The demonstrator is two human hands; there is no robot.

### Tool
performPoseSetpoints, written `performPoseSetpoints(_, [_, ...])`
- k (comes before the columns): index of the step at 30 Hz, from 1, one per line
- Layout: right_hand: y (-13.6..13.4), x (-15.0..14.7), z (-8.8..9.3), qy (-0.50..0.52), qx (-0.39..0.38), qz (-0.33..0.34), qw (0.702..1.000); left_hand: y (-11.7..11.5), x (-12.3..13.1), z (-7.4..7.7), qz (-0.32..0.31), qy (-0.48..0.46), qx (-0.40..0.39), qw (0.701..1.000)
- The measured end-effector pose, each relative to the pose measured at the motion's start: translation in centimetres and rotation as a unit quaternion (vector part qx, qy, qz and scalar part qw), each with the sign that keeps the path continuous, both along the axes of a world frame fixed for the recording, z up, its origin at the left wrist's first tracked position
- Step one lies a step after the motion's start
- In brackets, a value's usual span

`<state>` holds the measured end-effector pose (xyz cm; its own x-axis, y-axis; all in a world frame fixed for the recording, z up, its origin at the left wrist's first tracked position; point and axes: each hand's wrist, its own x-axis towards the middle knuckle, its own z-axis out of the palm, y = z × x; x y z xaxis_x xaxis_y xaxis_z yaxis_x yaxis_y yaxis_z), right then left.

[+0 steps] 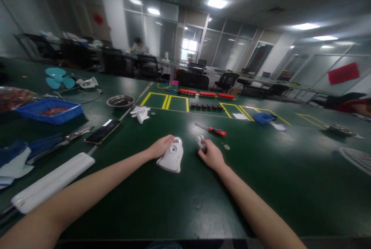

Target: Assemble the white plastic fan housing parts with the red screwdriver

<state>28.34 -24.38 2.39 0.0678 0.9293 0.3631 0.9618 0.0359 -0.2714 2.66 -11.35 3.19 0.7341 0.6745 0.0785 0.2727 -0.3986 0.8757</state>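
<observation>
My left hand (pixel 161 147) is closed on the left edge of a white plastic housing (pixel 171 159), which has a round hole near its narrow top. To the right, my right hand (pixel 212 154) is pinched around a small white curved plastic piece (pixel 200 140), partly hidden by the fingers. The two parts are apart, both just over the green table. Beyond the right hand lies a red-handled screwdriver (pixel 217 131), its shaft pointing left. A small round disc (pixel 227 147) rests beside that hand.
At left are a blue tray (pixel 52 119) of small reddish parts, a phone (pixel 103 131), a white power strip (pixel 53 181), a metal bowl (pixel 120 101) and a fan with teal blades (pixel 59 78). Red racks (pixel 207 94) and a small blue tray (pixel 263 117) stand farther back.
</observation>
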Motion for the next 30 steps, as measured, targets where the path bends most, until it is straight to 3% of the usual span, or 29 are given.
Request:
performPoseSetpoints(4, [-0.6, -0.9, 0.0, 0.021, 0.026, 0.054, 0.998, -1.6, 1.0, 0.5, 0.023, 0.021, -0.064, 0.997])
performPoseSetpoints(7, [-1.1, 0.1, 0.2, 0.046, 0.025, 0.046, 0.998, -3.4, 1.4, 1.0, -0.005, 0.073, -0.027, 0.997])
performPoseSetpoints(13, [-1.4, 1.6, 0.2, 0.106, 0.033, 0.008, 0.994, -5.9, 1.0, 2.7, -0.179, 0.130, 0.064, 0.973])
performPoseSetpoints(15, [-1.5, 1.5, 0.2, 0.113, 0.030, 0.010, 0.993, -6.3, 0.8, 3.5, -0.197, 0.149, 0.117, 0.962])
performPoseSetpoints(20, [-1.6, 1.0, 0.2, 0.090, 0.026, 0.022, 0.995, -7.8, 0.5, 4.8, -0.130, 0.225, 0.191, 0.947])
performPoseSetpoints(23, [-1.6, 1.0, 0.2, 0.098, 0.028, 0.031, 0.994, -8.7, 0.8, 4.6, -0.111, 0.188, 0.210, 0.953])
performPoseSetpoints(26, [-1.7, 0.4, 0.2, 0.185, 0.045, 0.053, 0.980, -8.8, 1.0, 3.7, -0.102, 0.107, 0.200, 0.969])
performPoseSetpoints(30, [-2.3, -2.0, 0.5, 0.368, 0.049, 0.101, 0.923, -8.5, 0.9, 2.5, -0.047, 0.019, 0.135, 0.990])
